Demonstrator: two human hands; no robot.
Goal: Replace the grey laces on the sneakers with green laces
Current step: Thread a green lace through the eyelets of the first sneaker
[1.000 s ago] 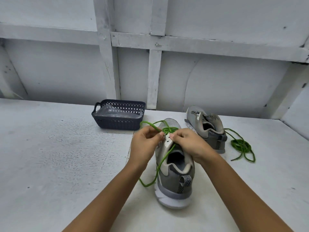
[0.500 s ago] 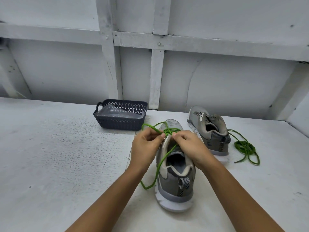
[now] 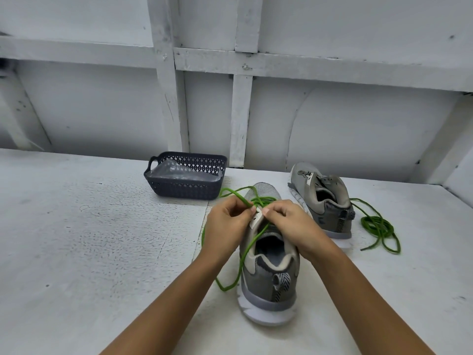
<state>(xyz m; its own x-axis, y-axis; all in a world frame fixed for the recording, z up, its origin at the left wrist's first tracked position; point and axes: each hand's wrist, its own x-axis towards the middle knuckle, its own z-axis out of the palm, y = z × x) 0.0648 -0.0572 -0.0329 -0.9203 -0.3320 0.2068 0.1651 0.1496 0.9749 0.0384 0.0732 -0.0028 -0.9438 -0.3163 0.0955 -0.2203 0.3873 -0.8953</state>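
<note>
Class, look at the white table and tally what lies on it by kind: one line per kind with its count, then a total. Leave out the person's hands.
Sneakers: 2 (near sneaker, far sneaker)
Green laces: 2 (threaded lace, loose lace)
Baskets: 1 (dark basket)
Total: 5

A dark lattice basket [image 3: 184, 189] is sitting just above centre on the white table [image 3: 76, 239], holding clear plastic [image 3: 179, 172]. A white beamed wall [image 3: 358, 124] is filling the upper frame.
</note>
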